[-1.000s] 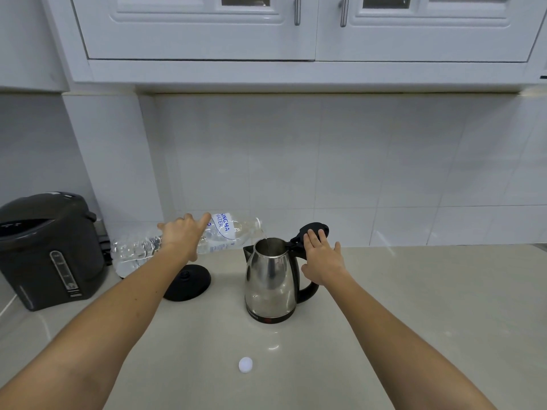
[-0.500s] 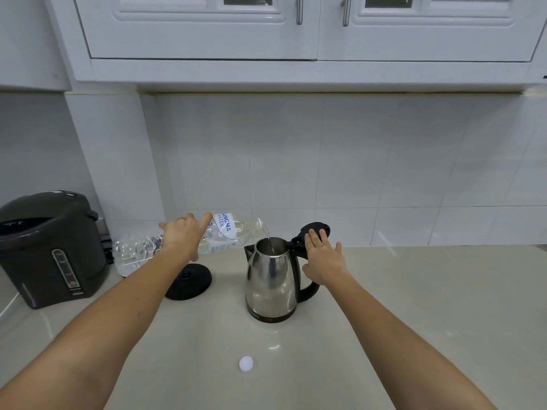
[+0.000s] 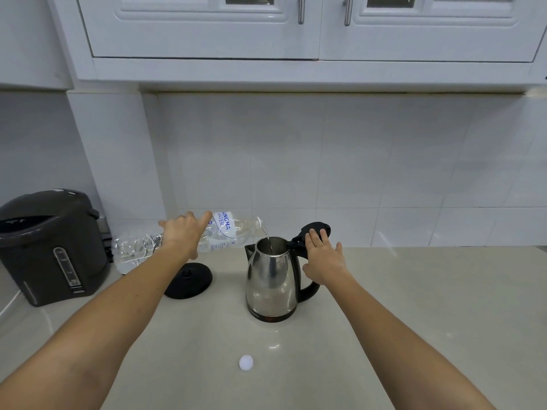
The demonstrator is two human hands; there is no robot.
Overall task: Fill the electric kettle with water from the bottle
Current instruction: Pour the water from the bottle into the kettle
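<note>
Centre frame, left hand [image 3: 185,232] wraps the bottle [image 3: 225,232] mid-body; thin plastic looks soft, crushable, so grip gently; right hand [image 3: 324,261], fingers flat, rests on the lid [image 3: 321,227] of the kettle [image 3: 270,279].

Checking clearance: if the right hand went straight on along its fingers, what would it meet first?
The right hand meets the raised lid at once; its fingertips seem to touch it, though depth is unclear.
</note>
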